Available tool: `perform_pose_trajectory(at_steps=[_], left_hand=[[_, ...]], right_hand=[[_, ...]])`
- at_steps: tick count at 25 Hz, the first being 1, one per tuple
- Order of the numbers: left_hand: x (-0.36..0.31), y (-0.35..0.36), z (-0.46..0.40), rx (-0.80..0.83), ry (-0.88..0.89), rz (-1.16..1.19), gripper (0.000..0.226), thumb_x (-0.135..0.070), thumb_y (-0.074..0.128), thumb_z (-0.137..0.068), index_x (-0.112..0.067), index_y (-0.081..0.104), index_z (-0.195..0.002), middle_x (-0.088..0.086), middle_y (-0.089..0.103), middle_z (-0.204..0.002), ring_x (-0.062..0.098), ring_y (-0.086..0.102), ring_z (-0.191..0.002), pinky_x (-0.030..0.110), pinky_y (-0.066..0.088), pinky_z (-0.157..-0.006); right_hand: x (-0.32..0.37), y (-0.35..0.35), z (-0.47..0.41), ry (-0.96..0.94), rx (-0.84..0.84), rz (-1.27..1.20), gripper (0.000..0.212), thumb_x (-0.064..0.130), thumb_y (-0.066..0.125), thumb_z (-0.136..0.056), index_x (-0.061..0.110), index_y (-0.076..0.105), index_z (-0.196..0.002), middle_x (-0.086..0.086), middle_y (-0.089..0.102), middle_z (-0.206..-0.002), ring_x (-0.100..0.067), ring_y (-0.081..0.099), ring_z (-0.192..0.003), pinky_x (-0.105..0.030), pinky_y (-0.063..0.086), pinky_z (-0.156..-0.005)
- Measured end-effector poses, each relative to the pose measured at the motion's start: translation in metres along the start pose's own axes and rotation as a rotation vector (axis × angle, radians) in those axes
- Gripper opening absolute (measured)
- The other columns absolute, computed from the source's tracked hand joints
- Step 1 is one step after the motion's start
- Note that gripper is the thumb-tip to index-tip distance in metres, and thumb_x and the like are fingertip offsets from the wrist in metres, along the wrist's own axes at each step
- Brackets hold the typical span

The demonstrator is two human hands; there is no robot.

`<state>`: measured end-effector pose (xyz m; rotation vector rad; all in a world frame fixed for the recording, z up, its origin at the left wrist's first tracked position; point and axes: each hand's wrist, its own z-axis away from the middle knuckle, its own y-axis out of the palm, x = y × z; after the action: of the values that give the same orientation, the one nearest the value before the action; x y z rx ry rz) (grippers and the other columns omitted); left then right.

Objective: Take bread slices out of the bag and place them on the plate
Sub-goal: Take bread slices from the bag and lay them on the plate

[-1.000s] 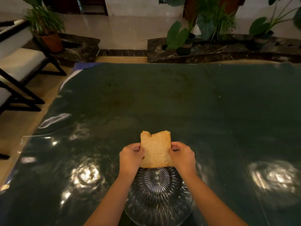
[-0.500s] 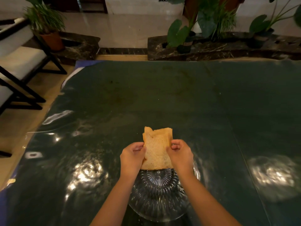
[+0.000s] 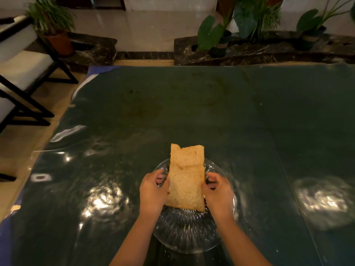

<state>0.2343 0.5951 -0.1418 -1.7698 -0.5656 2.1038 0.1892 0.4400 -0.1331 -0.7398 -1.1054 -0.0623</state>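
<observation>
A tan bread slice [image 3: 185, 179] with a torn far edge is held tilted over a clear ribbed glass plate [image 3: 184, 233] near the table's front edge. My left hand [image 3: 152, 191] grips the slice's left edge. My right hand [image 3: 217, 191] grips its right edge. The slice's near edge sits low over the plate's centre; I cannot tell if it touches the glass. No bread bag is in view.
The plate rests on a dark green table under a shiny plastic cover [image 3: 192, 112]. White cushioned chairs with dark frames [image 3: 21, 73] stand at the left. Potted plants [image 3: 221, 35] line a marble ledge beyond the table's far edge.
Both hands have brought the slice down and toward me, from above the plate's far rim to low over the plate. The slice has tipped flatter.
</observation>
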Motion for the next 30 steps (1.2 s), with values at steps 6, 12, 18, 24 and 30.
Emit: perform_pose_trajectory(at_steps=[6, 12, 18, 24, 30], left_hand=[[0.001, 0.009, 0.000, 0.032, -0.048, 0.019, 0.021, -0.006, 0.064, -0.082, -0.014, 0.072, -0.101, 0.002, 0.070, -0.093, 0.003, 0.064, -0.070, 0.014, 0.052, -0.061], [0.000, 0.017, 0.006, -0.009, -0.112, 0.100, 0.023, -0.008, 0.065, -0.082, -0.014, 0.071, -0.104, 0.001, 0.071, -0.093, 0.003, 0.065, -0.069, 0.035, 0.059, -0.072], [-0.001, 0.015, 0.004, 0.013, -0.128, 0.049, 0.023, -0.007, 0.065, -0.082, -0.013, 0.071, -0.103, 0.002, 0.072, -0.089, 0.010, 0.064, -0.064, 0.025, 0.055, -0.065], [-0.019, 0.002, 0.014, -0.097, -0.005, -0.161, 0.028, -0.014, 0.067, -0.082, -0.010, 0.066, -0.110, 0.007, 0.062, -0.092, 0.018, 0.058, -0.081, 0.024, 0.042, -0.069], [-0.104, 0.018, 0.045, 0.137, 0.180, -0.061, 0.033, -0.019, 0.070, -0.080, -0.013, 0.062, -0.112, 0.000, 0.063, -0.095, 0.011, 0.058, -0.084, 0.018, 0.041, -0.075]], right_hand=[[-0.001, 0.001, -0.012, -0.080, 0.067, 0.074, 0.034, 0.015, 0.060, -0.083, 0.023, 0.061, -0.117, -0.001, 0.068, -0.102, -0.014, 0.062, -0.082, -0.019, 0.044, -0.060], [-0.007, 0.002, -0.016, -0.102, 0.062, 0.090, 0.034, 0.014, 0.060, -0.084, 0.022, 0.061, -0.117, -0.001, 0.070, -0.103, -0.015, 0.064, -0.083, -0.029, 0.053, -0.073], [-0.011, 0.000, -0.015, -0.113, 0.074, 0.098, 0.029, 0.015, 0.061, -0.083, 0.018, 0.063, -0.112, -0.002, 0.070, -0.101, -0.010, 0.060, -0.078, -0.014, 0.040, -0.058], [-0.001, -0.027, -0.016, -0.123, 0.090, 0.114, 0.035, 0.023, 0.066, -0.080, 0.016, 0.060, -0.114, -0.004, 0.064, -0.111, -0.014, 0.063, -0.083, -0.026, 0.049, -0.073], [0.035, -0.112, 0.000, -0.192, 0.102, -0.016, 0.036, 0.019, 0.071, -0.076, 0.015, 0.062, -0.111, -0.005, 0.068, -0.102, -0.010, 0.060, -0.072, -0.020, 0.044, -0.072]])
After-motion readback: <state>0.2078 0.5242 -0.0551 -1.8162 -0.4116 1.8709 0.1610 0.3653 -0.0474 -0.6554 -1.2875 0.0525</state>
